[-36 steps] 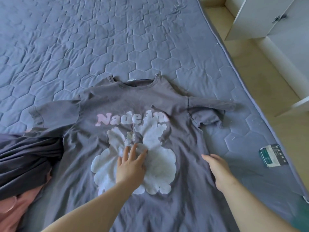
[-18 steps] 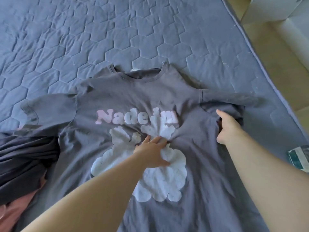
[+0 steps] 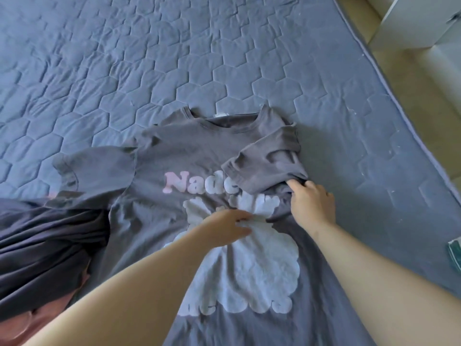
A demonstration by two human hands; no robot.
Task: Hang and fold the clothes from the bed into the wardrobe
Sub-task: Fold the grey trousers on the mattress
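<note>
A grey T-shirt (image 3: 159,221) with pink lettering and a white print lies flat on the blue quilted bed (image 3: 174,58). Its right sleeve (image 3: 267,163) is folded inward over the chest and covers part of the lettering. My right hand (image 3: 311,203) grips the shirt fabric at the base of that sleeve. My left hand (image 3: 232,227) presses flat on the white print at the shirt's middle, fingers spread toward the right.
A dark bundled garment (image 3: 47,255) lies at the left over something pink (image 3: 15,330). A small teal-and-white packet (image 3: 455,253) sits at the bed's right edge. White wardrobe panels (image 3: 419,23) stand at the top right beyond a strip of floor (image 3: 409,101).
My right hand took hold of the right sleeve and folded it inward across the chest. My left hand stayed pressed on the print, shifting slightly right.
</note>
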